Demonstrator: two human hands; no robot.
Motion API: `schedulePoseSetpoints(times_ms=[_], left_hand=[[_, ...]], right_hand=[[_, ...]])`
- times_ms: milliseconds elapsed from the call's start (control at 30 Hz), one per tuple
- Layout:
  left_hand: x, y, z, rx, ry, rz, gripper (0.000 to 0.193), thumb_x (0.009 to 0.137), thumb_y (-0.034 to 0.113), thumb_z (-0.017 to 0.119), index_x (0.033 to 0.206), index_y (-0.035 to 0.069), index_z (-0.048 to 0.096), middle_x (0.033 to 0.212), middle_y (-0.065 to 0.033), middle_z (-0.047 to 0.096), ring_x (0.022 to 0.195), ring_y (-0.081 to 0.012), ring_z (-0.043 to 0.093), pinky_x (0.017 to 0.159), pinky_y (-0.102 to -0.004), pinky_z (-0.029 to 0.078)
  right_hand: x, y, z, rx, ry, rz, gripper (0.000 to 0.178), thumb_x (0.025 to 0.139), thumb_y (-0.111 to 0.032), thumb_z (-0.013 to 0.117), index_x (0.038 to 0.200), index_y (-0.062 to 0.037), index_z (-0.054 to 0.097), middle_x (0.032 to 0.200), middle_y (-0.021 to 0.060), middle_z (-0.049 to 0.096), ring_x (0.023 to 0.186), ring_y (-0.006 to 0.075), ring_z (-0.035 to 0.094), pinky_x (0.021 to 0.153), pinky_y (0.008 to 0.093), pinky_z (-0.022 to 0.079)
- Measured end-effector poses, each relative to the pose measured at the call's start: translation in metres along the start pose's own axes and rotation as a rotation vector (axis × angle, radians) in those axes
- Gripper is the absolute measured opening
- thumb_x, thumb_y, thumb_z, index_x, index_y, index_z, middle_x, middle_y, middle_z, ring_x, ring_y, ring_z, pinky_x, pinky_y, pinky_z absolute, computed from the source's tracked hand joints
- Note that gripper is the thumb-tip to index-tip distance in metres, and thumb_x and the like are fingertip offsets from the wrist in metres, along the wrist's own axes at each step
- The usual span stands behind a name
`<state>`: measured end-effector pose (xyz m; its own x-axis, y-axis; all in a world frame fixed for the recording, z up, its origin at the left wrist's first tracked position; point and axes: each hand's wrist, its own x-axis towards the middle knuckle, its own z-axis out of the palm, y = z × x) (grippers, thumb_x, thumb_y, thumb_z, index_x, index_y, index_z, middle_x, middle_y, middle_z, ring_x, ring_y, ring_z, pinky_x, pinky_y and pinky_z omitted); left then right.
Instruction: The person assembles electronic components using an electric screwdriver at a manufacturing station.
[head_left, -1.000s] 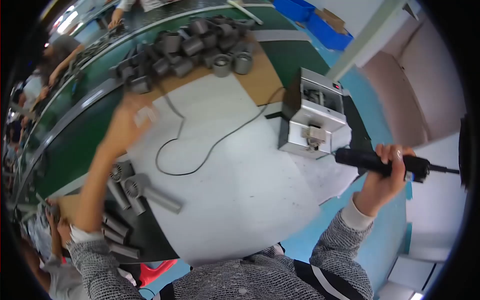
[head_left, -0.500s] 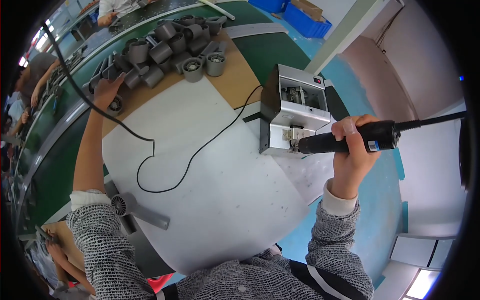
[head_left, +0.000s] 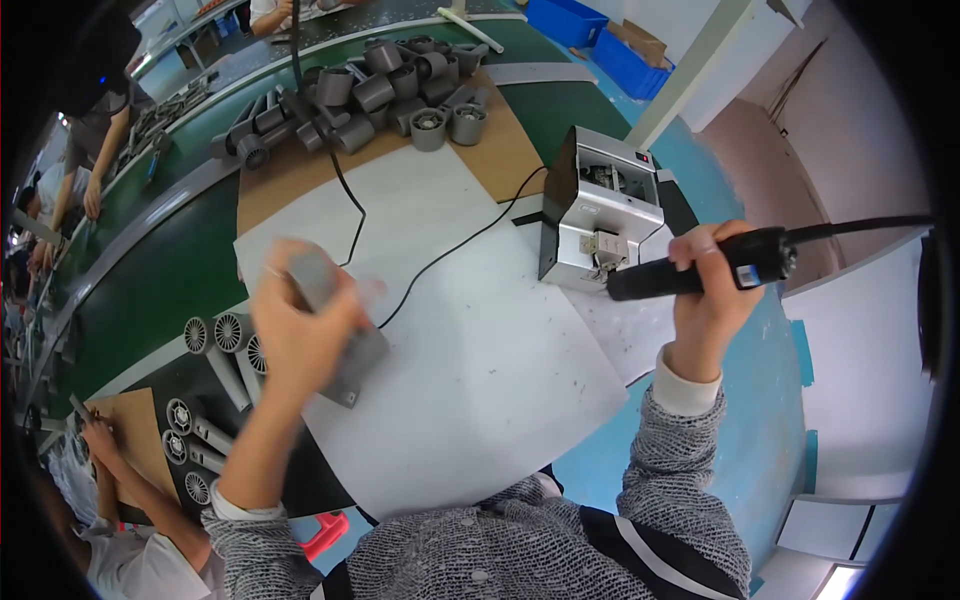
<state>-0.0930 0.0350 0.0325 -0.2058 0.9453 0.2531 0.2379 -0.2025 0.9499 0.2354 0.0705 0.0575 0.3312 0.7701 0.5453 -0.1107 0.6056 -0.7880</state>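
Observation:
My left hand [head_left: 298, 335] is closed around a grey hair-dryer housing [head_left: 358, 368] above the left part of the white sheet [head_left: 480, 410]; hand and housing are blurred by motion. In my right hand [head_left: 712, 275] is a black electric screwdriver [head_left: 650, 281], held roughly level with its cord running off to the right. Its tip is beside the front outlet of a silver screw feeder [head_left: 598, 212]; whether they touch I cannot tell. A pile of grey hair-dryer housings [head_left: 375, 95] lies on brown cardboard [head_left: 505, 170] at the far side.
More grey housings [head_left: 230, 330] lie left of the sheet. A black cable [head_left: 440, 260] crosses it, and another [head_left: 335, 160] hangs at the upper left. A green conveyor belt [head_left: 150, 280] runs along the left. Co-workers' arms [head_left: 150, 490] show at the left. Blue bins [head_left: 625, 65] stand far right.
My left hand has come back from the far pile toward me, now with a grey housing in it. My right hand and the screwdriver keep nearly the same place at the feeder. The view has shifted.

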Motion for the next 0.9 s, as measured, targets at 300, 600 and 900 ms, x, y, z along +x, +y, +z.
schedulePoseSetpoints(times_ms=[300, 600, 900], left_hand=[[-0.071, -0.038, 0.038, -0.054, -0.406, 0.045, 0.02, 0.081, -0.004, 0.063, 0.087, 0.004, 0.046, 0.073, -0.0047, 0.054, 0.061, -0.0086, 0.048, 0.057, -0.0244, 0.041], [-0.071, -0.065, 0.045, -0.228, -0.235, 0.098, 0.026, 0.078, -0.002, 0.071, 0.081, 0.005, 0.047, 0.062, -0.0022, 0.055, 0.052, -0.0052, 0.048, 0.047, -0.0223, 0.038], [-0.049, -0.04, 0.045, 0.276, -0.395, 0.284, 0.029, 0.073, 0.011, 0.077, 0.067, 0.007, 0.049, 0.048, -0.0059, 0.046, 0.039, -0.0171, 0.048, 0.042, -0.0272, 0.036]], right_hand=[[0.015, 0.022, -0.006, 0.019, 0.06, -0.014, 0.016, 0.078, 0.01, 0.063, 0.087, 0.0019, 0.052, 0.074, 0.0126, 0.057, 0.065, 0.0201, 0.053, 0.065, 0.0333, 0.046], [0.016, 0.027, -0.002, -0.023, 0.026, 0.003, 0.017, 0.078, 0.01, 0.063, 0.088, 0.0013, 0.052, 0.074, 0.0123, 0.057, 0.063, 0.0203, 0.054, 0.064, 0.034, 0.046], [0.022, 0.02, 0.004, -0.018, -0.01, 0.288, 0.017, 0.078, 0.007, 0.063, 0.087, -0.0008, 0.05, 0.07, 0.0082, 0.052, 0.061, 0.0184, 0.052, 0.062, 0.0342, 0.045]])
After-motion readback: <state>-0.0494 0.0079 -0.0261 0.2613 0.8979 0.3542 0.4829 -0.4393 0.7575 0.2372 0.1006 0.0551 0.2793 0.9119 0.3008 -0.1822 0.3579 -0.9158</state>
